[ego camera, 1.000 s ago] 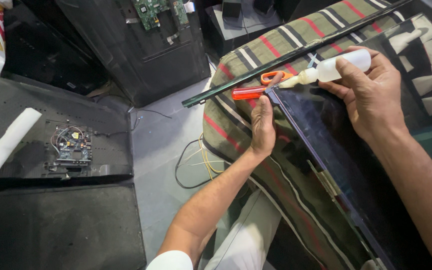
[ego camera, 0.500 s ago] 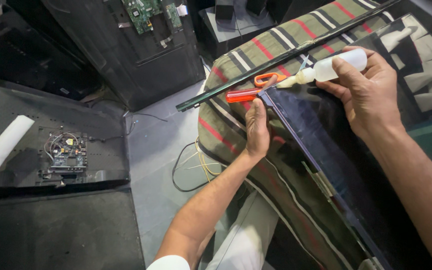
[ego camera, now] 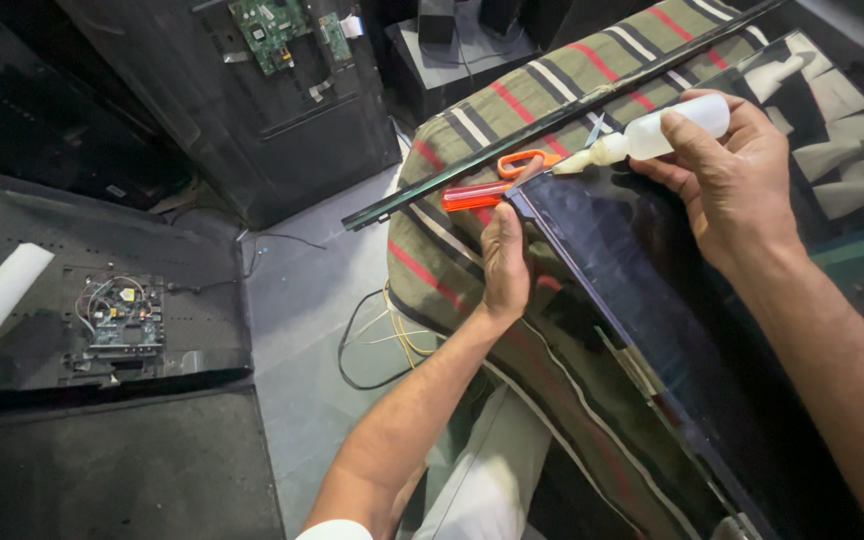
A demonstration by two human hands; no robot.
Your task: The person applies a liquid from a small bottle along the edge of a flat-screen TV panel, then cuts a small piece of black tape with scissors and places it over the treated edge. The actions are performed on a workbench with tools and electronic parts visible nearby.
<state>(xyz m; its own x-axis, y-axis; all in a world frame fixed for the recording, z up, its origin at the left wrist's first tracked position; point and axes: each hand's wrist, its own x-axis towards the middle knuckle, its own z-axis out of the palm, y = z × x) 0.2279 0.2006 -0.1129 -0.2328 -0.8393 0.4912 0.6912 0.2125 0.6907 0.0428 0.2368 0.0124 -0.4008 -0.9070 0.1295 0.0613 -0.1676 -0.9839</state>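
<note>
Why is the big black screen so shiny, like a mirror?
In the head view, the glossy black flat screen panel reflects room light, showing pale shapes near its top right corner; the right hand with the white squeeze bottle looks sharp; the left hand is sharp too.

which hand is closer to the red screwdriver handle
Left. The left hand presses the panel edge just below the red screwdriver handle; the right hand holds a white squeeze bottle farther right.

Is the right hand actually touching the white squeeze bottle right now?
Touching. The head view shows the right hand wrapped around the white squeeze bottle, fingers curled over its body, nozzle aimed at the corner of the dark glossy panel.
</note>
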